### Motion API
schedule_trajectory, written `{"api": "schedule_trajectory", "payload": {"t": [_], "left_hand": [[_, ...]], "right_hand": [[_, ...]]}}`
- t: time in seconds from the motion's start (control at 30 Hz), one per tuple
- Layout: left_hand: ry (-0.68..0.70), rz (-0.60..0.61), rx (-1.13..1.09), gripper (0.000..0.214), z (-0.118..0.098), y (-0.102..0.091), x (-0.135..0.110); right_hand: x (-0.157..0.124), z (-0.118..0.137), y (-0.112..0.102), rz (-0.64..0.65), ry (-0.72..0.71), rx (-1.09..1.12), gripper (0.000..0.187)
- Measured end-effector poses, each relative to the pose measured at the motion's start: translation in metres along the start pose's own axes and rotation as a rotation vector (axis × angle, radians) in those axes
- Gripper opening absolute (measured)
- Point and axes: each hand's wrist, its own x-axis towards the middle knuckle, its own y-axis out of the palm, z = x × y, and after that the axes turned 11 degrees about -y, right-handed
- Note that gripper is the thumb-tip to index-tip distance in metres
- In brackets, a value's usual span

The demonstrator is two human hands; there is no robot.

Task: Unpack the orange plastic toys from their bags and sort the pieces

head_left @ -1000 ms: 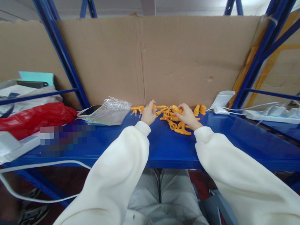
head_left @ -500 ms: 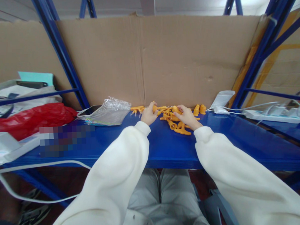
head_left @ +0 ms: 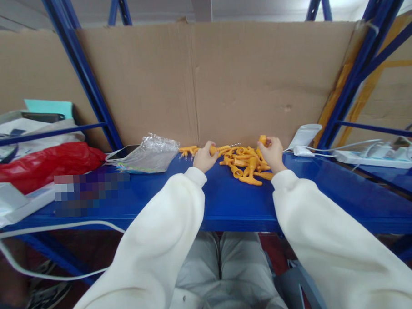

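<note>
My left hand (head_left: 203, 157) is closed around a small rounded orange plastic piece (head_left: 213, 150), at the left edge of a loose pile of orange plastic parts (head_left: 239, 163). At the pile's right side, my right hand (head_left: 274, 152) pinches another small orange plastic piece (head_left: 262, 139) between thumb and fingers, raised a little above the table. The pile holds curved, tubular and handle-like parts, some overlapping. Behind it lie thin spiral-shaped pieces (head_left: 233, 146). Further orange parts with spiral ends (head_left: 188, 150) lie left of my left hand.
The blue table (head_left: 235, 208) backs onto a cardboard sheet (head_left: 243, 80). Left of the parts lie a clear plastic bag (head_left: 158, 154) and a red bag (head_left: 49, 163). A white device (head_left: 303, 145) and a power strip (head_left: 377, 158) with cables are at right.
My right hand has moved right, off the pile, to where two orange pieces stood, and now holds a small orange piece. My left hand has stayed almost still.
</note>
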Motion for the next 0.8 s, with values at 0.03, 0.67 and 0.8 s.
{"api": "schedule_trajectory", "payload": {"t": [0.03, 0.67, 0.8], "left_hand": [[-0.002, 0.002, 0.0, 0.027, 0.0, 0.0, 0.0], [-0.009, 0.005, -0.036, 0.027, 0.002, 0.002, 0.0], [-0.004, 0.014, -0.031, 0.027, 0.001, 0.002, 0.0]], "right_hand": [[0.002, -0.009, -0.004, -0.024, 0.068, -0.035, 0.025], [-0.005, -0.079, -0.018, 0.092, 0.59, -0.096, 0.027], [-0.007, -0.077, -0.017, 0.203, 0.556, -0.149, 0.02]]}}
